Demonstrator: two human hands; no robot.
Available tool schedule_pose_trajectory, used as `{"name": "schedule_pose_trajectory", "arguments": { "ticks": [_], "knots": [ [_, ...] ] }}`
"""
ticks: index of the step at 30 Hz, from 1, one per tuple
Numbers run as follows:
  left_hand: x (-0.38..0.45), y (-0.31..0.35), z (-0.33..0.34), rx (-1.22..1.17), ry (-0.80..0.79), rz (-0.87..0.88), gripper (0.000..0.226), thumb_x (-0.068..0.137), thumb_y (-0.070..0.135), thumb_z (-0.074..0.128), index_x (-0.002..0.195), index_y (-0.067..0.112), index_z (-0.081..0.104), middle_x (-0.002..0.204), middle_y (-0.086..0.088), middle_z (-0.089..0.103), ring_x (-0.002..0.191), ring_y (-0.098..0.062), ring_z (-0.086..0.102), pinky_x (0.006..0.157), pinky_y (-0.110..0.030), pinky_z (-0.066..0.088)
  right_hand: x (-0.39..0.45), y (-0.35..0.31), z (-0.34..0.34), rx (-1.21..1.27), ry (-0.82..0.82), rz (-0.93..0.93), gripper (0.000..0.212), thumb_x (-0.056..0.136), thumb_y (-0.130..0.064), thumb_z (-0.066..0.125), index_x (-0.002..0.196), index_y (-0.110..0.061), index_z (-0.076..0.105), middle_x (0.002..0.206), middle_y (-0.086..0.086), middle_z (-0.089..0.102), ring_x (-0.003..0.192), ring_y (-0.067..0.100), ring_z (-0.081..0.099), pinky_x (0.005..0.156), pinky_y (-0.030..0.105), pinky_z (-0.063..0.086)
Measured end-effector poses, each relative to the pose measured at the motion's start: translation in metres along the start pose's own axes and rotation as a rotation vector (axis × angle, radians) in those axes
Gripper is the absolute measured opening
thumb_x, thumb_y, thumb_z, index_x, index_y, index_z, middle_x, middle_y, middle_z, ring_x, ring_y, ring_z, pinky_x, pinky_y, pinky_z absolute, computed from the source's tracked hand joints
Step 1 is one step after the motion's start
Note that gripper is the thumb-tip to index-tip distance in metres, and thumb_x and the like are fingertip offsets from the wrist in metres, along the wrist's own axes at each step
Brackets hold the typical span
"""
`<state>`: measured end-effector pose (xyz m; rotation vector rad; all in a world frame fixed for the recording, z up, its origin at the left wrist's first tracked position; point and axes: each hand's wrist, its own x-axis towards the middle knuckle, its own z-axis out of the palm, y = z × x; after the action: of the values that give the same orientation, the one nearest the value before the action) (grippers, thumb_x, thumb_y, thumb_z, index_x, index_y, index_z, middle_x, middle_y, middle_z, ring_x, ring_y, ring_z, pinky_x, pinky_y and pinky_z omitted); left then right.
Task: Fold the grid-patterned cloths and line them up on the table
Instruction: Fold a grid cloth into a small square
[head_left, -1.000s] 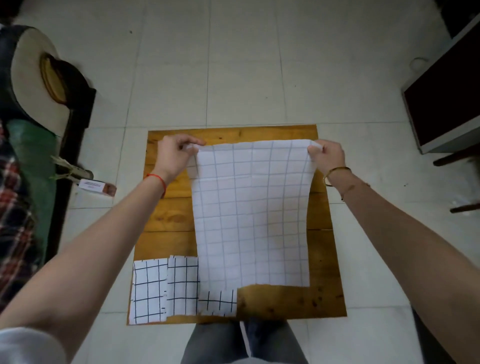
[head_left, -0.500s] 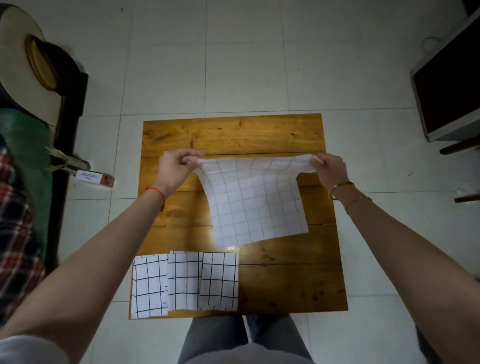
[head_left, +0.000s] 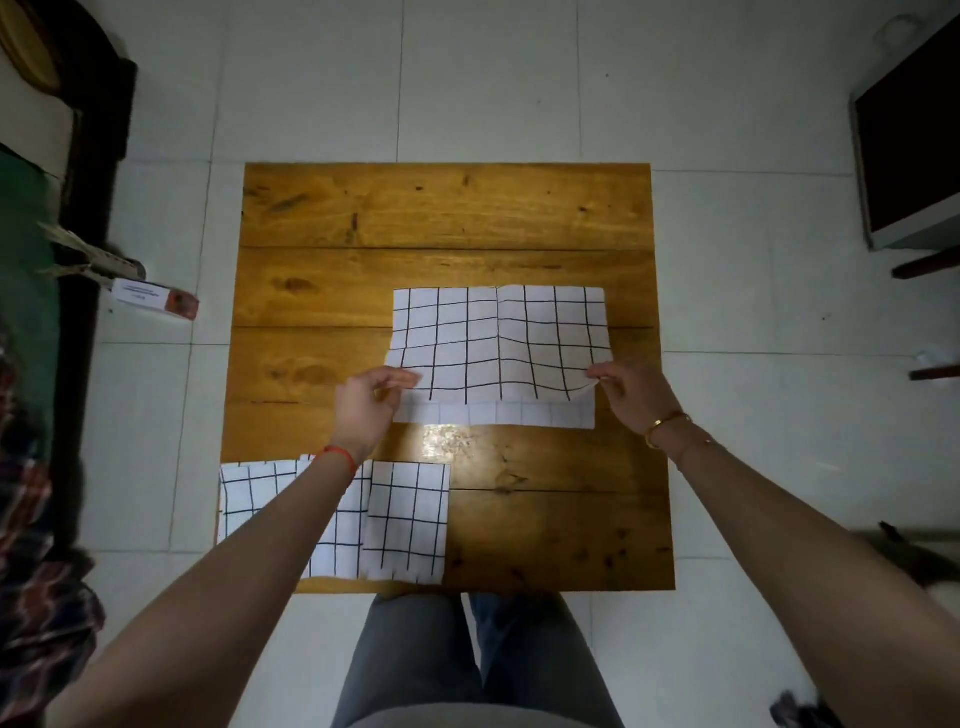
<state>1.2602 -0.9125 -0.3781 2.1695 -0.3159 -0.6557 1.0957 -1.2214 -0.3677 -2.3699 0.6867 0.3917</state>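
White tiled floor (head_left: 311, 78) all around. Square wooden table (head_left: 447, 218) in the middle, planks running side to side, glare spot near the centre. Dark-screened monitor (head_left: 914, 130) off to the right on the floor side, partly cut by the frame edge. Dark furniture edge along the left, with plaid fabric (head_left: 36, 587) low at the left border.

Grid-patterned cloth (head_left: 498, 338) lying on the right half of the table, doubled over toward the near side: upper layer with bold black lines, a strip of the paler underside layer (head_left: 493, 414) peeking out along the near edge. Upper layer's near edge lifted slightly off the lower one and sagging between the two hands.

Row of folded cloths (head_left: 405, 519) at the near-left corner of the table, edges touching or overlapping, partly covered by the left forearm; exact count hidden.

Left hand (head_left: 363, 405) pinching the near-left corner of the upper layer between thumb and fingers, red string around the wrist. Right hand (head_left: 634, 395) pinching the near-right corner likewise, gold bangle (head_left: 662, 428) on the wrist.

Small white and brown box (head_left: 156, 299) on the floor, left of the table, apart from it.
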Motion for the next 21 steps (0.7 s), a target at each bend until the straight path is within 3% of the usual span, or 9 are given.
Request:
{"name": "schedule_pose_trajectory", "arguments": {
  "ticks": [5, 9, 15, 18, 21],
  "knots": [
    [0.000, -0.023, 0.020, 0.154, 0.011, -0.073, 0.048, 0.081, -0.015, 0.045, 0.098, 0.018, 0.075, 0.107, 0.003, 0.073, 0.100, -0.006, 0.065, 0.093, -0.015, 0.046, -0.003, 0.006, 0.030, -0.090, -0.027, 0.007, 0.032, 0.088, -0.007, 0.055, 0.118, -0.011, 0.065, 0.116, 0.011, 0.065, 0.113, 0.026, 0.053, 0.098, 0.038, 0.043],
    [0.012, -0.028, 0.025, 0.271, 0.068, -0.064, 0.048, 0.081, -0.013, 0.046, 0.104, 0.021, 0.071, 0.116, -0.004, 0.068, 0.107, -0.022, 0.062, 0.093, -0.032, 0.051, 0.007, 0.007, 0.049, -0.091, -0.052, -0.002, 0.032, 0.089, -0.021, 0.056, 0.119, -0.013, 0.061, 0.123, 0.005, 0.061, 0.120, 0.022, 0.048, 0.103, 0.036, 0.037],
    [0.063, -0.026, 0.037, 0.521, 0.065, 0.243, 0.040, 0.087, 0.007, 0.047, 0.124, 0.012, 0.060, 0.125, -0.008, 0.061, 0.122, -0.028, 0.046, 0.102, -0.043, 0.041, 0.068, -0.028, 0.069, -0.159, 0.103, -0.171, 0.040, 0.092, -0.022, 0.047, 0.130, -0.010, 0.050, 0.133, 0.009, 0.051, 0.129, 0.027, 0.039, 0.107, 0.042, 0.036],
    [0.085, -0.018, 0.048, 0.651, -0.029, 0.216, 0.049, 0.092, 0.022, 0.042, 0.140, 0.011, 0.045, 0.145, -0.009, 0.046, 0.136, -0.032, 0.033, 0.112, -0.045, 0.029, 0.101, -0.061, 0.080, -0.210, 0.088, -0.244, 0.049, 0.093, -0.025, 0.041, 0.139, -0.008, 0.041, 0.145, 0.011, 0.041, 0.137, 0.029, 0.031, 0.112, 0.042, 0.027],
    [0.101, -0.018, 0.058, 0.773, -0.138, 0.126, 0.060, 0.098, 0.030, 0.038, 0.152, 0.014, 0.019, 0.160, -0.004, 0.018, 0.147, -0.029, 0.011, 0.118, -0.048, 0.012, 0.129, -0.091, 0.098, -0.279, 0.020, -0.305, 0.052, 0.096, -0.026, 0.039, 0.144, -0.008, 0.033, 0.152, 0.009, 0.032, 0.142, 0.030, 0.022, 0.115, 0.046, 0.022]
  ]
}}
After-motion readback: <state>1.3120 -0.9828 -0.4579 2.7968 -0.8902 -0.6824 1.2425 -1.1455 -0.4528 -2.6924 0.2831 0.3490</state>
